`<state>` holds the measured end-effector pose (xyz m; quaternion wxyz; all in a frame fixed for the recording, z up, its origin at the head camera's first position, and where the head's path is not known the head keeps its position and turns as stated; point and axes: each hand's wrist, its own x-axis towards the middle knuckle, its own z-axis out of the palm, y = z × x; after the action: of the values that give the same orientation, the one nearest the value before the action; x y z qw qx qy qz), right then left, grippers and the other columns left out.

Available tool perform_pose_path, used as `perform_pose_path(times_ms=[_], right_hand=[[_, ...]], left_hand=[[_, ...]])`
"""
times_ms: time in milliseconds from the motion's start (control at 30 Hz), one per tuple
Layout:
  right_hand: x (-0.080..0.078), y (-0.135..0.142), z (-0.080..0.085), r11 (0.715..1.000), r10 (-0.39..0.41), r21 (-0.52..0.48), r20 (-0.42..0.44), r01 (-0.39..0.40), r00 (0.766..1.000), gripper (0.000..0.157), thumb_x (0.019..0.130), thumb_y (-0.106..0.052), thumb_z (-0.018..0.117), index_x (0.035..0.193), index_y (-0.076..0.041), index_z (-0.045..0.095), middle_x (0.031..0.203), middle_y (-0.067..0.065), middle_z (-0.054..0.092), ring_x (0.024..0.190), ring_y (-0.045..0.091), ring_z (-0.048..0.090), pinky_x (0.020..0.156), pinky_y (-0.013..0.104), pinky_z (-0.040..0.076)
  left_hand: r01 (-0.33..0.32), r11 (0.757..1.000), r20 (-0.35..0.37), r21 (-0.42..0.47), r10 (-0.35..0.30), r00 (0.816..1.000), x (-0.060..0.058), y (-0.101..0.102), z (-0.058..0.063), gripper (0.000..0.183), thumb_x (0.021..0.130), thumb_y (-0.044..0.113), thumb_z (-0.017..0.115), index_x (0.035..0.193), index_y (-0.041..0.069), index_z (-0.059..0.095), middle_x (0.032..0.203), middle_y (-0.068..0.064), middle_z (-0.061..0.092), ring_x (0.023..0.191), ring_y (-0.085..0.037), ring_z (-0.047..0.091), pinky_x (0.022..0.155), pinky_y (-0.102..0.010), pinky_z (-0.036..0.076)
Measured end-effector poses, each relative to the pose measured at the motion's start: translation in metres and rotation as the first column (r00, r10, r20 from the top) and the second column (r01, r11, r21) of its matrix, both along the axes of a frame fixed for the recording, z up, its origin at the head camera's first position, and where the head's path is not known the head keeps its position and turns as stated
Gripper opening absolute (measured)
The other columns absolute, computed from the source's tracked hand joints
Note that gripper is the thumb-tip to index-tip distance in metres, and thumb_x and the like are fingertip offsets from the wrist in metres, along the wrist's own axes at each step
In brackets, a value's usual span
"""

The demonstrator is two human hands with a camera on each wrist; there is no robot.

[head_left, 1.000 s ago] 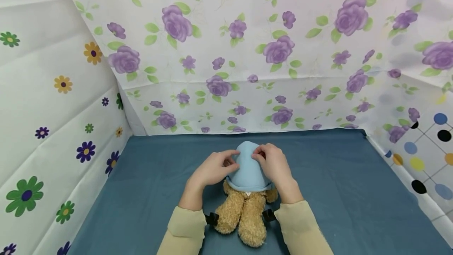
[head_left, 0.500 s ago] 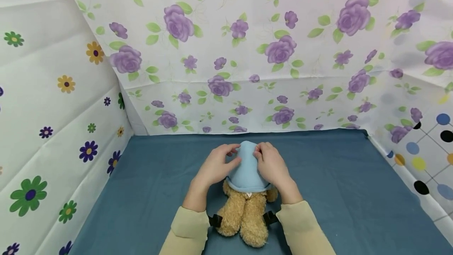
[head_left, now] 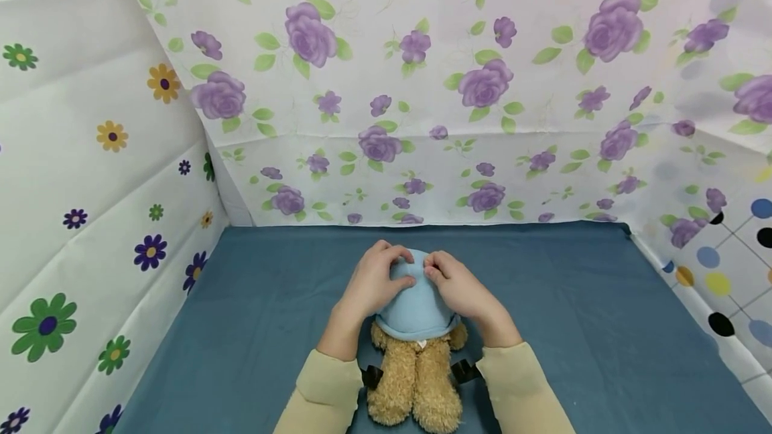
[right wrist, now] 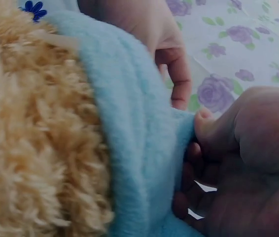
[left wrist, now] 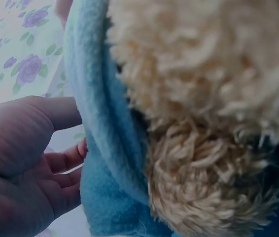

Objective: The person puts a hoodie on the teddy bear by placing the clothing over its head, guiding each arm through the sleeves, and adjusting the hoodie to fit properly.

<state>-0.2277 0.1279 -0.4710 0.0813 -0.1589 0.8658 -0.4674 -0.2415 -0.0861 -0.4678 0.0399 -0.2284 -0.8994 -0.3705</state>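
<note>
A plush toy with tan curly fur lies with its legs toward me. Its upper part is hidden under a light-blue fleece garment with a rounded hem. My right hand pinches a fold of the fleece between thumb and fingers; the right wrist view shows the pinched fold up close. On the other side my left hand rests against the fleece, thumb and fingers apart. In the left wrist view its thumb touches the edge of the garment, and the toy's fur fills the right side.
Dark blue cloth covers the table. White sheets with purple flowers form the back wall, a daisy-print sheet the left one, and a dotted sheet the right. Black straps circle both wrists.
The toy and garment have shifted slightly toward me, and the garment looks shorter and broader. My right hand has moved inward toward the left hand. The head view has shifted a little.
</note>
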Motion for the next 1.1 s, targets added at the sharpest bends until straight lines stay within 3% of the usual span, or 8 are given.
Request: perform_pose_path(times_ms=[133,233,400,600,733,867,1000,1100], right_hand=[[0.000,0.002,0.001,0.999,0.036,-0.021,0.046,-0.035,0.998,0.017,0.118,-0.018,0.042,0.108,-0.007,0.050,0.100,0.012,0.043,0.080,0.026,0.040,0.074,0.041,0.034],[-0.001,0.002,0.000,0.999,0.031,-0.009,0.027,-0.031,0.999,0.017,0.117,-0.019,0.045,0.107,-0.008,0.052,0.099,0.011,0.045,0.079,0.026,0.041,0.074,0.041,0.035],[-0.004,0.005,-0.006,1.000,0.002,0.010,-0.033,-0.001,0.999,0.015,0.111,-0.026,0.063,0.111,-0.011,0.059,0.099,0.009,0.051,0.079,0.024,0.047,0.071,0.040,0.040],[-0.005,0.015,-0.014,0.999,-0.026,0.025,-0.050,0.027,0.998,0.032,0.100,-0.029,0.081,0.121,-0.014,0.063,0.100,0.009,0.053,0.080,0.023,0.048,0.069,0.040,0.040],[-0.005,0.016,-0.016,0.998,-0.029,0.046,-0.077,0.033,0.997,0.020,0.102,-0.034,0.077,0.112,-0.020,0.067,0.099,0.007,0.054,0.083,0.024,0.050,0.070,0.040,0.042],[-0.007,0.014,-0.012,0.999,-0.025,0.037,-0.089,0.028,0.996,0.015,0.107,-0.033,0.069,0.102,-0.020,0.064,0.099,0.007,0.052,0.086,0.025,0.049,0.072,0.042,0.042],[-0.007,0.015,-0.008,1.000,-0.001,-0.018,-0.031,0.000,1.000,0.018,0.113,-0.025,0.059,0.100,-0.014,0.055,0.099,0.010,0.046,0.088,0.027,0.045,0.076,0.043,0.037],[-0.005,0.016,-0.007,0.994,0.028,-0.104,0.029,-0.025,0.999,0.020,0.116,-0.022,0.052,0.101,-0.008,0.050,0.100,0.013,0.041,0.086,0.029,0.042,0.077,0.043,0.035]], left_hand=[[0.001,1.000,-0.033,0.018,0.000,0.999,0.002,0.002,0.000,0.018,0.092,0.018,0.088,0.103,0.019,0.074,0.102,-0.002,0.056,0.092,-0.019,0.057,0.079,-0.041,0.051],[0.008,0.999,-0.020,0.043,-0.007,1.000,0.003,0.002,0.000,0.015,0.093,0.017,0.088,0.096,0.018,0.073,0.101,-0.003,0.055,0.091,-0.020,0.057,0.079,-0.041,0.051],[0.040,0.994,0.078,0.099,-0.047,0.996,0.002,-0.001,0.002,0.012,0.096,0.017,0.084,0.094,0.018,0.072,0.106,-0.004,0.055,0.095,-0.022,0.057,0.083,-0.043,0.051],[0.140,0.984,0.174,0.107,-0.157,0.972,0.003,-0.005,0.004,0.010,0.099,0.017,0.082,0.095,0.019,0.072,0.111,-0.004,0.055,0.099,-0.024,0.054,0.083,-0.045,0.051],[0.147,0.983,0.188,0.109,-0.166,0.968,0.002,-0.008,0.002,0.011,0.099,0.020,0.082,0.097,0.016,0.071,0.110,-0.004,0.055,0.096,-0.023,0.052,0.080,-0.043,0.049],[0.086,0.988,0.206,0.131,-0.112,0.972,-0.001,-0.009,0.004,0.023,0.098,0.021,0.082,0.109,0.012,0.064,0.108,-0.006,0.056,0.093,-0.025,0.052,0.081,-0.043,0.046],[0.030,0.988,0.250,0.154,-0.068,0.966,-0.003,-0.010,0.004,0.033,0.100,0.022,0.081,0.125,0.011,0.062,0.111,-0.006,0.058,0.095,-0.024,0.055,0.085,-0.044,0.047],[0.016,0.988,0.250,0.151,-0.054,0.967,-0.004,-0.010,0.001,0.029,0.101,0.023,0.080,0.125,0.012,0.067,0.109,-0.005,0.059,0.092,-0.022,0.055,0.084,-0.043,0.047]])
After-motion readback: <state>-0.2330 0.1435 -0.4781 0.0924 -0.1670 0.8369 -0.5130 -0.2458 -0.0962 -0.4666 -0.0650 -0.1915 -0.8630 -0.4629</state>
